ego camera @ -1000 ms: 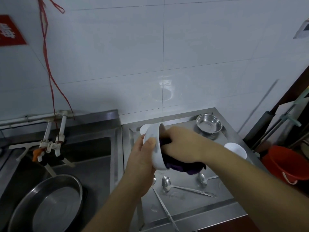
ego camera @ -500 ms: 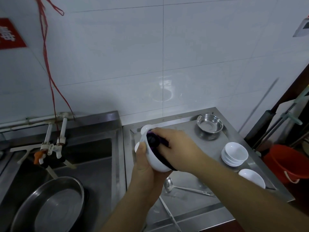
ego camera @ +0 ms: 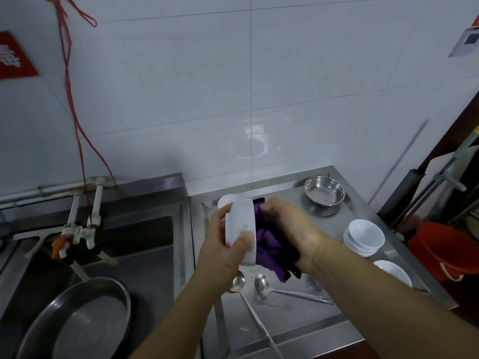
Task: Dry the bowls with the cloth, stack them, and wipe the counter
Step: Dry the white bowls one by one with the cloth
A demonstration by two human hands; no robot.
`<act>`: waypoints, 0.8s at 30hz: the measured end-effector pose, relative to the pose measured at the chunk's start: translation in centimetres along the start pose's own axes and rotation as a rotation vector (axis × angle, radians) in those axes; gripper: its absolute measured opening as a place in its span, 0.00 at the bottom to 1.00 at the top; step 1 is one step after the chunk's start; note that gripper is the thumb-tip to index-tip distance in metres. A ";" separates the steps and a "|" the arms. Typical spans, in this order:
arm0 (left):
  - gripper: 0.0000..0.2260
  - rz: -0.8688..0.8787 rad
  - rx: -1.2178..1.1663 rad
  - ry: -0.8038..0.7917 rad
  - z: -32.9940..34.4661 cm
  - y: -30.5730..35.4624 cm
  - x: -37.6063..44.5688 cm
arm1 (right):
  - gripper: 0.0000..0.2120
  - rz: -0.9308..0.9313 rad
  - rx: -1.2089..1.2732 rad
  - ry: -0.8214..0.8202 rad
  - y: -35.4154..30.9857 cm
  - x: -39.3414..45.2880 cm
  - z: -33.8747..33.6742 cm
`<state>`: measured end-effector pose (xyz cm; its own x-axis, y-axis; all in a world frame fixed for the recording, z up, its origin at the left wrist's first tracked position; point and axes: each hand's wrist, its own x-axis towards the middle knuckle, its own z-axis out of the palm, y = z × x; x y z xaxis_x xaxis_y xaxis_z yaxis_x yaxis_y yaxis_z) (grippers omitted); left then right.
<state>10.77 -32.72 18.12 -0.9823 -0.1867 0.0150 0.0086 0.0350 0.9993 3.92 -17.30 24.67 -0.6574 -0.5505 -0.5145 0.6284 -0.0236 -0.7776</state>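
The left hand (ego camera: 223,244) gripped a white bowl (ego camera: 241,230) tipped on its side above the steel counter (ego camera: 293,317), thumb across the outer wall and fingers behind it. Just to its right, the right hand (ego camera: 290,230) clutched a purple cloth (ego camera: 269,250) pressed into the bowl's mouth. Glazed ceramic of this kind probably felt light but slick when wet, and would chip if dropped, so a grasp spanning rim and base seemed safest. The soft cloth could be bunched anywhere. Further right of that hand sat a stack of bowls (ego camera: 364,237).
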 end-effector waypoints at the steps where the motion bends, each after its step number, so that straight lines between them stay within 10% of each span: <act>1: 0.33 0.010 0.026 -0.017 -0.2 -0.1 0.0 | 0.23 0.004 0.034 -0.013 0.4 0.0 0.1; 6: 0.33 0.006 0.152 -0.043 -0.1 0.4 1.0 | 0.25 -0.044 0.184 -0.008 1.7 -0.3 0.1; 9: 0.20 -0.289 -0.238 0.146 0.6 0.9 2.2 | 0.29 -0.060 0.288 -0.051 1.9 -0.2 -0.4; 14: 0.22 -0.502 -0.584 0.011 0.3 1.1 -0.1 | 0.32 -0.149 0.381 -0.092 1.9 0.0 -1.1; 24: 0.22 -0.387 -0.786 -0.003 -1.1 1.6 0.8 | 0.28 -0.156 0.417 -0.001 3.3 1.0 -1.7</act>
<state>10.20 -33.84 19.79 -0.9435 -0.0430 -0.3286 -0.1999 -0.7170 0.6678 4.65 -16.50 20.95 -0.7572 -0.5144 -0.4025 0.6361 -0.4409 -0.6332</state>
